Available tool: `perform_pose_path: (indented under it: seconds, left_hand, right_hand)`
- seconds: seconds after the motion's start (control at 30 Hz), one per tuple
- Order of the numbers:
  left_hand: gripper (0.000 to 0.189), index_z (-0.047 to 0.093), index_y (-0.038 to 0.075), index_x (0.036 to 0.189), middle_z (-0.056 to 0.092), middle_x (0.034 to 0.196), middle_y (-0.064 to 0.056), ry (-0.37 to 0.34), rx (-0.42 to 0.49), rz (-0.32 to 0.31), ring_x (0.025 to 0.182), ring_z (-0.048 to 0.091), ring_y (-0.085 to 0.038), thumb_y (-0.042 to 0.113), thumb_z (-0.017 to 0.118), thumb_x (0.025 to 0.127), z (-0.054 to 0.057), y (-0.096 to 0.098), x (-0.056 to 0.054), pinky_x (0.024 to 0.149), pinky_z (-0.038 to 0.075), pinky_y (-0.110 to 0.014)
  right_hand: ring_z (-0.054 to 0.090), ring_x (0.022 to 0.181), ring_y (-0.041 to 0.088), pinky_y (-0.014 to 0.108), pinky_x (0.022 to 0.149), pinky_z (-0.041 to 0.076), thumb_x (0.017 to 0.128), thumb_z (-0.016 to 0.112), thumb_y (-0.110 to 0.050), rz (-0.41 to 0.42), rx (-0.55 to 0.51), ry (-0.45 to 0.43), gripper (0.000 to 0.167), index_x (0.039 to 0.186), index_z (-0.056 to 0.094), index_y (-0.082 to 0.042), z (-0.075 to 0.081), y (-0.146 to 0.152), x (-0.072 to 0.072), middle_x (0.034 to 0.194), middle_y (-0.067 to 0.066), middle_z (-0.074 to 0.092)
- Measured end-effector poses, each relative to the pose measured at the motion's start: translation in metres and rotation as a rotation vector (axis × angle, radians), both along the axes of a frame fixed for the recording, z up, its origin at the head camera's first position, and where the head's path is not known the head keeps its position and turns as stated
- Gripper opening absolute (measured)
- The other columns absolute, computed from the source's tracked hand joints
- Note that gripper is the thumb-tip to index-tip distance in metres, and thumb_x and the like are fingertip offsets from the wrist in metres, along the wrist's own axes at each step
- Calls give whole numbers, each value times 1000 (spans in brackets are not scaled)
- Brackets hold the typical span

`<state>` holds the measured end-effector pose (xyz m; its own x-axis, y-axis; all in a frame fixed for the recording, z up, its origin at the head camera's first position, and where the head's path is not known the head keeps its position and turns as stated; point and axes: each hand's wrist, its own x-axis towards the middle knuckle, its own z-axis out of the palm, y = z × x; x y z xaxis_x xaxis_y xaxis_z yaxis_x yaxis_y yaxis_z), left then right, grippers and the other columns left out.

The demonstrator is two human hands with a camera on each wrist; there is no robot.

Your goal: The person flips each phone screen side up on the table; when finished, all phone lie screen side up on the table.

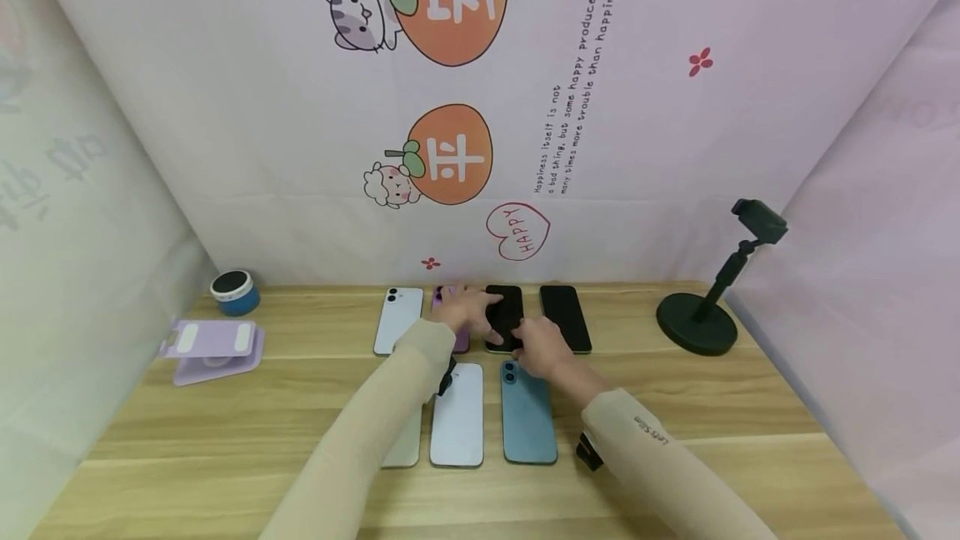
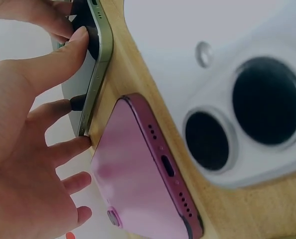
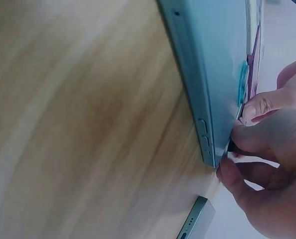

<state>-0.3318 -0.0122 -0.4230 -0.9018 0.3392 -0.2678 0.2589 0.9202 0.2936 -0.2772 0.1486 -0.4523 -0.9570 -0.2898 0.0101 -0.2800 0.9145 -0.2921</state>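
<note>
Both hands are at a black-screened phone (image 1: 513,307) in the back row. My left hand (image 1: 467,307) reaches over a purple phone (image 1: 461,343); its thumb touches the black screen and its other fingers are spread along the edge. At the phone's near right corner, the right hand (image 1: 542,347) pinches the edge with curled fingers. The left wrist view shows the same phone's light green frame (image 2: 104,59) beside the purple phone (image 2: 133,164). Below the right hand lies a blue phone (image 1: 528,419), its camera end partly under that hand in the head view.
A white phone (image 1: 405,311) and another black-screened phone (image 1: 566,319) flank the back row. In front lie a white phone (image 1: 457,423) and a pale phone (image 1: 407,444), half hidden by the left sleeve. A lilac folding stand (image 1: 217,348), blue round device (image 1: 238,298) and black stand (image 1: 697,323) stand at the sides.
</note>
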Motion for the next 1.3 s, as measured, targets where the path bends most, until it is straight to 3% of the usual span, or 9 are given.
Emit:
perform_pose_path:
  seconds: [0.1, 0.37, 0.5, 0.67, 0.87, 1.0, 1.17, 1.3]
  left_hand:
    - [84, 40, 29, 161, 39, 169, -7, 5, -3, 11, 154, 27, -37, 48, 79, 89, 0, -2, 0, 129, 14, -64]
    - [83, 40, 28, 161, 38, 169, -8, 25, -5, 3, 155, 28, -39, 49, 78, 90, -3, -12, -5, 128, 15, -67]
    - [76, 41, 27, 161, 35, 171, -7, 36, 29, -2, 158, 25, -40, 46, 73, 94, -7, -22, -11, 127, 16, -67]
    - [74, 43, 26, 159, 34, 171, -9, 40, 43, 3, 159, 22, -43, 42, 73, 93, -9, -37, -16, 126, 15, -70]
    - [83, 43, 25, 160, 32, 172, -10, 4, 51, 19, 161, 19, -42, 27, 79, 86, -7, -57, -19, 127, 7, -72]
    - [89, 40, 24, 161, 33, 171, -7, -41, 36, 35, 161, 20, -39, 20, 82, 82, -6, -70, -22, 128, 12, -70]
    - [93, 37, 23, 162, 34, 171, -7, -76, 34, 33, 160, 23, -38, 24, 85, 82, -6, -84, -24, 127, 17, -69]
    - [93, 35, 25, 163, 31, 172, -7, -64, 15, 16, 160, 22, -39, 30, 84, 84, -7, -91, -25, 128, 16, -68]
  right_hand:
    - [63, 132, 39, 49, 106, 57, 93, 75, -8, -17, 15, 13, 34, 126, 73, 0, 0, -2, -1, 143, 21, 65]
    - [63, 125, 44, 55, 104, 56, 92, 76, -15, -8, 75, 74, 34, 124, 76, -4, 3, -8, -3, 137, 18, 70]
    - [66, 122, 47, 57, 108, 53, 94, 74, -18, 12, 41, 161, 33, 123, 75, -2, 1, -12, -5, 134, 21, 71]
    - [68, 121, 44, 55, 103, 56, 93, 75, -18, 53, -31, 225, 33, 122, 74, -1, -3, -21, -8, 134, 22, 71]
    - [66, 127, 43, 57, 108, 53, 95, 74, -19, 158, -66, 183, 38, 128, 72, -2, -5, -36, -9, 137, 22, 69]
    - [61, 135, 42, 55, 113, 50, 98, 72, -21, 223, -67, 110, 42, 135, 68, -1, -6, -49, -8, 144, 25, 63]
    - [58, 139, 42, 53, 116, 48, 98, 72, -21, 259, -71, 35, 43, 136, 67, -2, -5, -60, -8, 149, 28, 58]
    - [60, 137, 42, 53, 114, 49, 98, 72, -20, 291, -65, 45, 41, 134, 69, -3, -5, -66, -11, 147, 27, 60]
